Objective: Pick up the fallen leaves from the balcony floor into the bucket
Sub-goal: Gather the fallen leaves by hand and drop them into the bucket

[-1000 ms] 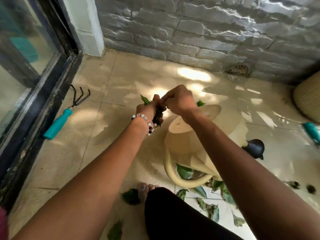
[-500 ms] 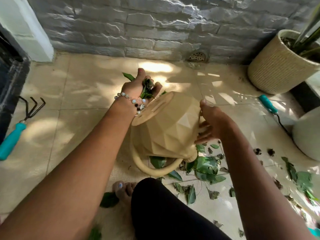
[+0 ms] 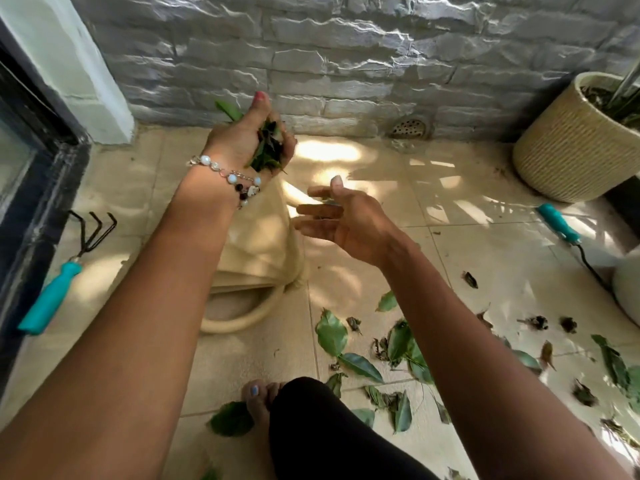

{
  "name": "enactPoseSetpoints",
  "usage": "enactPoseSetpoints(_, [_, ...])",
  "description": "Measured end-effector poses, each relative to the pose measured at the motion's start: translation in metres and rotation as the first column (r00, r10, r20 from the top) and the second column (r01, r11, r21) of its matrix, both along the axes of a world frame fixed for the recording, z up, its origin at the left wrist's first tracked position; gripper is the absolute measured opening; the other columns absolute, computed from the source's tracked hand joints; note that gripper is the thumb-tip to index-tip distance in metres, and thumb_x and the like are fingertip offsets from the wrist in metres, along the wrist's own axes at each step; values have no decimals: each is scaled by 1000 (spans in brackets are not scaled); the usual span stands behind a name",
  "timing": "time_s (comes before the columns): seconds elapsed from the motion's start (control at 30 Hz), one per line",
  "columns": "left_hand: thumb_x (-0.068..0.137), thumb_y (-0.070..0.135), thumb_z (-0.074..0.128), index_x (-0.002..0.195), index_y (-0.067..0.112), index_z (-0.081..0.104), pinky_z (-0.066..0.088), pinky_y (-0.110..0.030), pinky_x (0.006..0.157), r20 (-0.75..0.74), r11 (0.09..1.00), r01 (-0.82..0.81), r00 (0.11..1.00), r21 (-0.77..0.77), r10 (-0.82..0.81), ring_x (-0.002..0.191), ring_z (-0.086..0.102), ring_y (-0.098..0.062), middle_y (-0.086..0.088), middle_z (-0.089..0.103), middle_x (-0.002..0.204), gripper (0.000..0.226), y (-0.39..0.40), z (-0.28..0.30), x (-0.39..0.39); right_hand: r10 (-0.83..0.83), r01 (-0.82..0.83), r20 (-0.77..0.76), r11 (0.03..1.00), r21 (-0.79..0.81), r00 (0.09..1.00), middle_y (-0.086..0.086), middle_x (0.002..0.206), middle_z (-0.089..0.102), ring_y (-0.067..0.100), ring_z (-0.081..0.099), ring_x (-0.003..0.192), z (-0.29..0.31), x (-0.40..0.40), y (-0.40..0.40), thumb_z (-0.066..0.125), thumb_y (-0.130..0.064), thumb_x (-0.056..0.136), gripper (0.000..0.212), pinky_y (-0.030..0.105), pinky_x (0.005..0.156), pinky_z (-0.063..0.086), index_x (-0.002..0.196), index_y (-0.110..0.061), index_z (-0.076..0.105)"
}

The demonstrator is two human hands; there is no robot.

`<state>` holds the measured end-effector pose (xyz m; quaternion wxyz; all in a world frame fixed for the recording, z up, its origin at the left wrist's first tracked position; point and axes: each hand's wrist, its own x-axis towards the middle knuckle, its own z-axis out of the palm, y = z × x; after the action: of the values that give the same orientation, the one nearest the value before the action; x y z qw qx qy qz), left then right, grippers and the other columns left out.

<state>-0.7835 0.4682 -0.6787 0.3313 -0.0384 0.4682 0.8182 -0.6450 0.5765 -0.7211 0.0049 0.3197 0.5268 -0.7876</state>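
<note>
Green fallen leaves, light and limp, lie scattered right of the beige bucket; left hand clutches a bunch, right hand loosely spread, holding nothing; gather by handfuls.

No text, label, brand, number or sign can be read anywhere in this view.
</note>
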Motion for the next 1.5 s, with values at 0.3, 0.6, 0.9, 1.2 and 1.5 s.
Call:
enactPoseSetpoints(0.3, [89,36,67,75,5,61,50,-26,51,94,900,297,955,-319,-282,47,56,-17,-8,62,65,35,20,-36,54,-339,202,310,894,399,888,17,96,70,28,67,82,-44,43,42,41,-23,103,31,36,74,55,102,-2,63])
enactPoseSetpoints(0.6, [71,56,76,93,1,67,56,-46,81,157,722,279,960,-633,-234,68,64,-29,-12,69,76,60,28,-138,79,-209,4,276,804,594,938,18,108,65,27,66,91,-86,32,73,62,-7,91,26,29,65,56,116,-1,60])
enactPoseSetpoints(0.9, [90,44,63,129,-4,50,46,-36,96,57,675,76,997,-734,-51,118,56,-33,-17,58,128,63,43,-135,83,200,-571,540,159,806,818,2,154,28,32,27,135,-86,-73,75,59,-4,83,65,48,106,36,142,-24,42])
enactPoseSetpoints(1.2, [92,34,64,90,-3,69,44,-18,37,-12,834,-134,988,-535,152,35,55,-12,-10,64,62,37,34,-100,77,392,-514,345,510,690,853,13,96,68,25,64,89,-82,-27,63,60,-30,94,26,38,78,53,100,-6,66])
enactPoseSetpoints(1.5, [75,59,68,64,13,73,60,-49,68,-79,826,-118,993,-552,89,60,67,-34,-13,69,66,47,37,-100,70,238,-589,551,494,640,799,9,89,69,12,60,61,-106,-16,75,62,-17,93,21,19,53,45,107,-2,67])
